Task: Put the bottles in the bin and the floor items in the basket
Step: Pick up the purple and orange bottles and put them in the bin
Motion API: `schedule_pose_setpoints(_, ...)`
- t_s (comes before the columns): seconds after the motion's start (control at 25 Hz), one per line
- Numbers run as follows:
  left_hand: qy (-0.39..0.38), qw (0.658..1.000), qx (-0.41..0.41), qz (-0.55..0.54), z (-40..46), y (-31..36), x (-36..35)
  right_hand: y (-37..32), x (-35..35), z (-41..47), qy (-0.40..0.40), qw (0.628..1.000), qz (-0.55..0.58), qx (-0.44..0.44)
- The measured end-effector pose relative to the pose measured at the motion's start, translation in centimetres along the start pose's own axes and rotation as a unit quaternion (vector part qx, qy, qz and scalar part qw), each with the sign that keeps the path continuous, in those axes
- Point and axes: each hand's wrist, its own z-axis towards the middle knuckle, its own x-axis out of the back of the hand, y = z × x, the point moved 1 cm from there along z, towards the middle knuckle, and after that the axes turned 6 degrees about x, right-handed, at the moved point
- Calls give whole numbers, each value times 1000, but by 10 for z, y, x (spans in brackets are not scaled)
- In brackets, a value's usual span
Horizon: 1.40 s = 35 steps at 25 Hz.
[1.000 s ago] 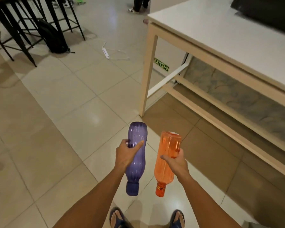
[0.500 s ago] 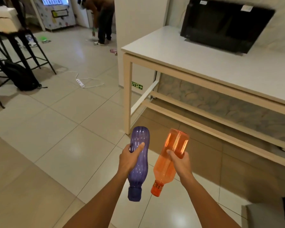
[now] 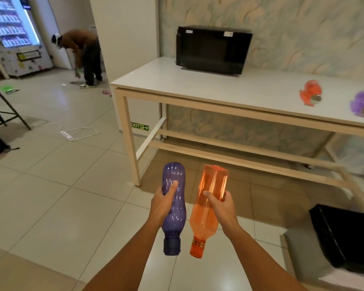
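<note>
At lower centre of the frame, the left hand (image 3: 162, 204) has its grip curled round a purple bottle (image 3: 173, 206), cap down. Just beside it, the right hand (image 3: 223, 206) has its grip wrapped round an orange bottle (image 3: 208, 208), also inverted. A black bin (image 3: 345, 234) sits at lower right, below the white table (image 3: 229, 87).

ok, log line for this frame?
left hand: holds purple bottle cap-down | right hand: holds orange bottle cap-down | black bin: right, on floor
</note>
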Motion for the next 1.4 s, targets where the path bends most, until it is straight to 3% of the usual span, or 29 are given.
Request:
schedule_pose_setpoints(0.44,-105,992,-5,76,-139,-34,-137,53,188,-130,107,993,42,-2)
schedule_pose_setpoints(0.72,-191,973,-17,128,-174,-29,-238,83,266,-160,205,972,107,-29)
schedule_pose_setpoints(1.0,-254,957,1,137,-159,-39,-333,109,325,-134,292,947,115,-61)
schedule_pose_setpoints(1.4,-391,904,61,162,-85,-30,-449,123,397,-64,400,903,116,-101)
